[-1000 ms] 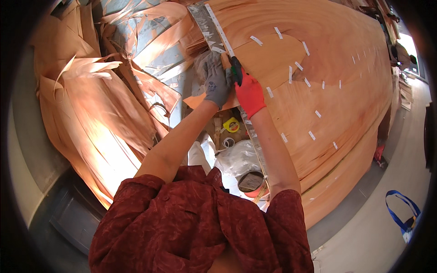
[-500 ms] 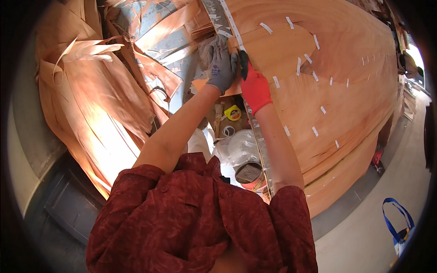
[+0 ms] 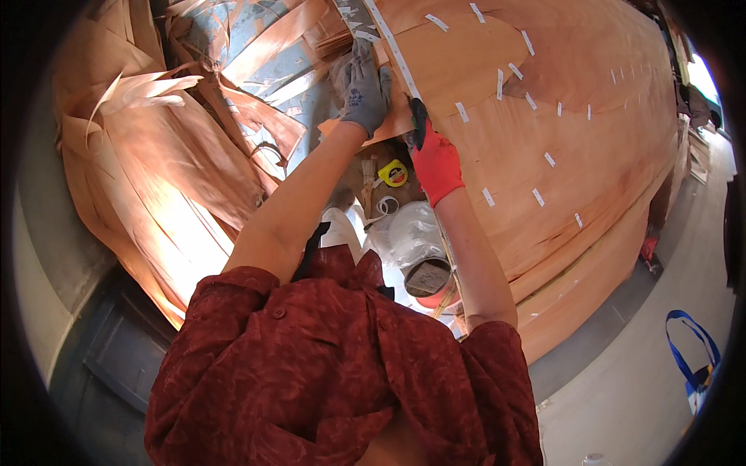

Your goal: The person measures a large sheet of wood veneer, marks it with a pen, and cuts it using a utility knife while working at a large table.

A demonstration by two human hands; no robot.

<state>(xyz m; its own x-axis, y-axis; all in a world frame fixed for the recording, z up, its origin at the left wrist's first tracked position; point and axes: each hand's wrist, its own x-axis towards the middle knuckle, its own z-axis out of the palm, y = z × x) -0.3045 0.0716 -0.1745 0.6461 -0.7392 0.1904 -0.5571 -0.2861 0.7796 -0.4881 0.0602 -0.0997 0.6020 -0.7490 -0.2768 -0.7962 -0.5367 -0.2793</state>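
My left hand (image 3: 362, 97), in a grey glove, lies with fingers stretched out on a small veneer piece (image 3: 398, 124) beside a pale straight strip (image 3: 391, 50) dotted with small marks. My right hand (image 3: 433, 155), in a red glove with black finger coating, is closed at the strip's near end; what it holds is hidden. Right of it spreads a large veneer sheet (image 3: 575, 147) with several short white tapes. Below my hands are a yellow tape measure (image 3: 393, 173), a white roll (image 3: 387, 204), clear plastic (image 3: 404, 233) and a round container (image 3: 427, 276).
Loose, curled veneer (image 3: 148, 179) fills the left side, with torn scraps over a blue-grey surface (image 3: 210, 35) behind. A blue-strapped bag (image 3: 694, 365) is on the floor at lower right. Dark, indistinct items (image 3: 695, 105) crowd the far right edge.
My right hand has drawn back toward me along the strip, while my left hand stays near the same veneer spot, slightly farther forward. The view has shifted, so the surroundings sit higher.
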